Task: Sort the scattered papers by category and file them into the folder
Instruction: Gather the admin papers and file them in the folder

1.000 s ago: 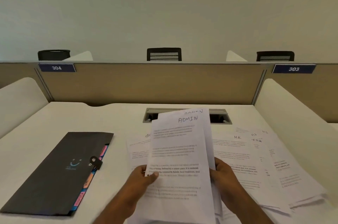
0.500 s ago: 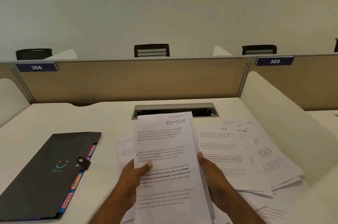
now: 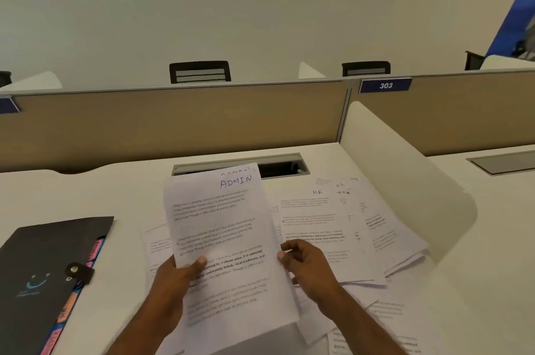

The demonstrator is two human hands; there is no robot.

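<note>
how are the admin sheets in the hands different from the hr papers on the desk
The admin sheets are lifted off the desk, gripped by the left hand and right hand; the hr papers lie flat on it, untouched.
The admin sheets form a fairly neat stack; the hr papers are fanned out and overlapping.
Both are white printed sheets with a handwritten heading at the top.

Bare desk (image 3: 121, 195) lies between folder (image 3: 43, 262) and loose papers (image 3: 362, 227); partition (image 3: 173, 123) blocks behind.

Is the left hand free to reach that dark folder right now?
Probably not yet: the left hand grips the ADMIN papers. The folder lies uncovered just to its left, nothing between them.
</note>
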